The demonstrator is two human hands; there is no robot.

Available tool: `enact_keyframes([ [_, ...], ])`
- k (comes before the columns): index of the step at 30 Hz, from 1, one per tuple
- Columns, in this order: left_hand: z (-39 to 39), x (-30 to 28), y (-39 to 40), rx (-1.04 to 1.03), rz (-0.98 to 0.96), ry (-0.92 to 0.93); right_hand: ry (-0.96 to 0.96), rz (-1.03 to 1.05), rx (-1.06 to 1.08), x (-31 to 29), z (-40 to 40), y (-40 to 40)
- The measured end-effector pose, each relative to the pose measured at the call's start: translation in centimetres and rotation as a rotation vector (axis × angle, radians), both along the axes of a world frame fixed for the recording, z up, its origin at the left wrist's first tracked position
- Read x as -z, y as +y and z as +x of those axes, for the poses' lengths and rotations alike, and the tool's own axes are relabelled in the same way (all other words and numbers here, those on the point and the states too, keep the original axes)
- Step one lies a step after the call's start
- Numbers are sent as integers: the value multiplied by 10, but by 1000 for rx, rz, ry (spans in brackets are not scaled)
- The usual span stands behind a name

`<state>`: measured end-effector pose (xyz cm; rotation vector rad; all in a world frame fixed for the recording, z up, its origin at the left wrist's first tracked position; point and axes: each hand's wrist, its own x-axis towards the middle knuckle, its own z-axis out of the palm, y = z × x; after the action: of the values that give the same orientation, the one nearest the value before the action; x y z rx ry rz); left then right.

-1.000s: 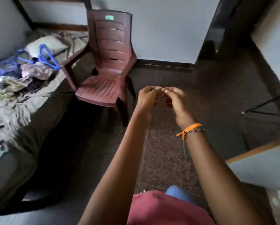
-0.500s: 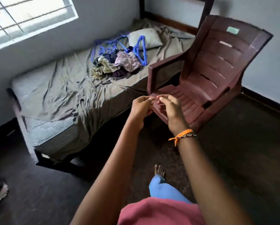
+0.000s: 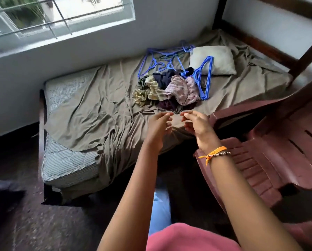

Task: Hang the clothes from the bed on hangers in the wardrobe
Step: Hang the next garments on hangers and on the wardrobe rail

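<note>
**Both hands empty, short of the pile**

Nearest the camera, the left hand (image 3: pixel 158 127) and the right hand (image 3: pixel 196 124) are held out side by side over the near edge of the bed (image 3: pixel 90 109). The fingers of each are loosely curled, tips close to the thumb, and each grip is narrow but holds nothing; the two hands are apart and touch neither cloth nor hanger. An orange wristband (image 3: pixel 214 153) sits on the right wrist.

Just beyond the fingertips lies the heap of clothes (image 3: pixel 169 89), crumpled together on the olive sheet. A likely slip is a grab that lifts several garments at once, since they lie tangled. Beside and behind the heap are the blue hangers (image 3: pixel 204 77), some interlocked near the pillow (image 3: pixel 215 58); pulling one could drag the others along or snag the cloth. The brown plastic chair (image 3: pixel 271 151) stands close on the right and may catch the elbow.
</note>
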<state>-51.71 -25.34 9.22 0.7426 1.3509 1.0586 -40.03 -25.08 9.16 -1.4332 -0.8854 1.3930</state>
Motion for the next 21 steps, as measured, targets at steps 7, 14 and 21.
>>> enact_keyframes([
  [7,-31,25,180,122,-83,14,-73,-74,-17,33,-35,172],
  [14,-48,56,299,198,-243,89,-296,-180,-43,100,-42,296],
  [21,-50,115,376,266,-413,111,-760,-256,-375,192,-24,388],
])
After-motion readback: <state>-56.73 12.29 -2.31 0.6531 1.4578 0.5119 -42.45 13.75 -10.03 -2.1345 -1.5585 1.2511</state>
